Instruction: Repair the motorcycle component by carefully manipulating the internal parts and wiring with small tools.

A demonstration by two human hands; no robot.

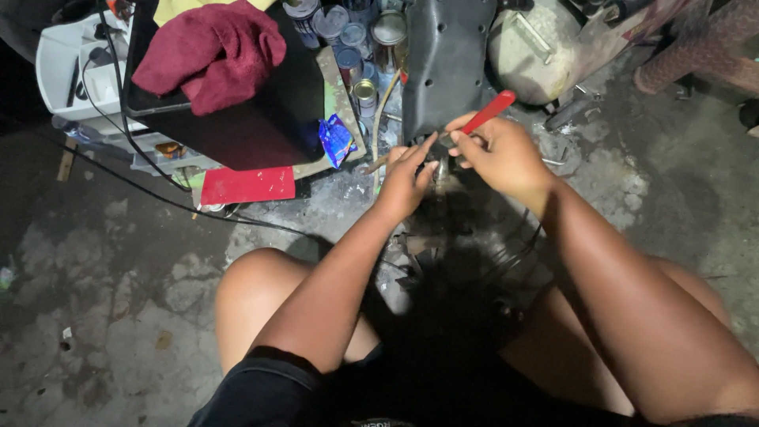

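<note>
My right hand (500,152) grips a tool with a red handle (490,110) that points up and to the right. Its working end is hidden between my fingers. My left hand (407,175) is just left of it, fingers pinched on a small dark part (439,160) at the tool's tip. Both hands work low over a dark object (451,229) on the concrete floor between my knees. What that object is cannot be made out in the shadow.
A dark plastic panel (447,59) stands behind my hands. Several tins (365,93) sit left of it. A black board (253,119) bears a maroon cloth (213,51); a red flat piece (247,186) and a blue wrapper (336,140) lie nearby. Cables (158,194) cross the floor.
</note>
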